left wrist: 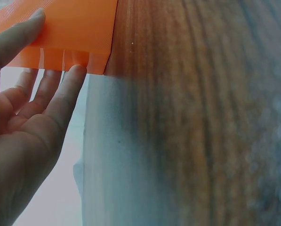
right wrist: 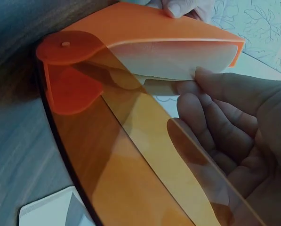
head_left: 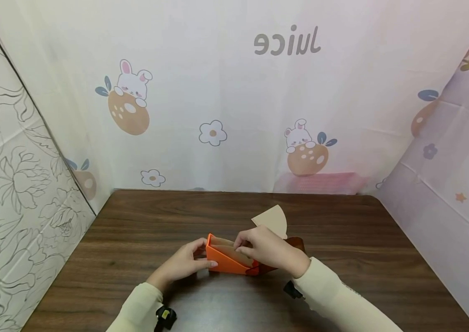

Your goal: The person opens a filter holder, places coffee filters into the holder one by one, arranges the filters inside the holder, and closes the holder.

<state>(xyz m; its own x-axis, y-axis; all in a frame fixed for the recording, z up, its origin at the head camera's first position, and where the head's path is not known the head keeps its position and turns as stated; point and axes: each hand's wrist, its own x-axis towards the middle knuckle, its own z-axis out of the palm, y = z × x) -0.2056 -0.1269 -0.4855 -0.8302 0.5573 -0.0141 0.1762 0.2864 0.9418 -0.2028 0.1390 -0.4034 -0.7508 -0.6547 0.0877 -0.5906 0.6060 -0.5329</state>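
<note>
An orange filter box (head_left: 228, 260) with a hinged, see-through amber lid (right wrist: 126, 165) stands on the table, its lid swung open to the right. Inside it are tan paper coffee filters (head_left: 228, 249). My left hand (head_left: 186, 260) holds the box's left end, thumb on the near face and fingers against the end wall (left wrist: 74, 59). At the box's mouth, my right hand (head_left: 269, 249) pinches the edge of a paper filter (right wrist: 178, 63) between thumb and fingers. Another fan-shaped coffee filter (head_left: 273, 221) shows just beyond the right hand.
The dark wood table (head_left: 155, 212) reaches back to a printed curtain (head_left: 226, 92). More curtain hangs at the left and right sides. A black strapped device (head_left: 165, 317) sits on the left wrist, another (head_left: 292, 289) on the right.
</note>
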